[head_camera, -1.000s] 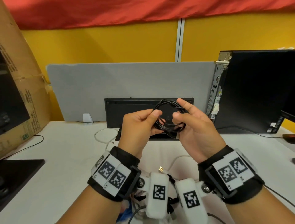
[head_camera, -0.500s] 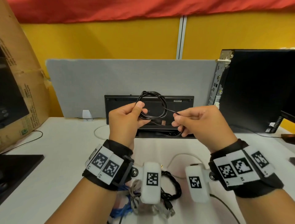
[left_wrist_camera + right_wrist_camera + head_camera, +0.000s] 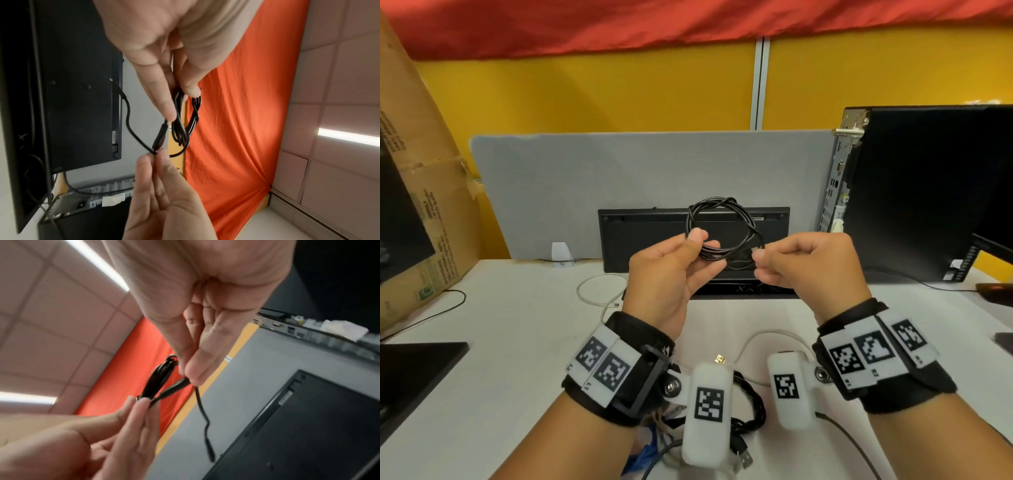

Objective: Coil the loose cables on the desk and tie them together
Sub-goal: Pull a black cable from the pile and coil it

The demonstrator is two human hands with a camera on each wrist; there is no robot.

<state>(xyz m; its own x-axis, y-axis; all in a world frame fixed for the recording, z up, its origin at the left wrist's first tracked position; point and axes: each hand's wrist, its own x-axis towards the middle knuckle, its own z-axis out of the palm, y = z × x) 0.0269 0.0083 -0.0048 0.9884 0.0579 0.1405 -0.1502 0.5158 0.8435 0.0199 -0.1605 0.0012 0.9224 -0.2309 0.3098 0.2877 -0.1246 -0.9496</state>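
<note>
A thin black cable coil hangs in the air above the desk, in front of the keyboard. My left hand pinches its lower left side between thumb and fingers. The coil shows several loops. My right hand pinches the cable's free end just right of the coil, fingers curled. In the right wrist view a short tail with a plug dangles below my right hand. More loose cables lie under my wrists: a black bundle, a white cable and a blue one.
A black keyboard leans on the grey divider behind the hands. A computer tower stands at the right and a cardboard box at the left. Another white cable loops on the white desk.
My right hand has come off the coil's rim and drawn the free end out to the right. The left hand keeps the coil, now held a little further left.
</note>
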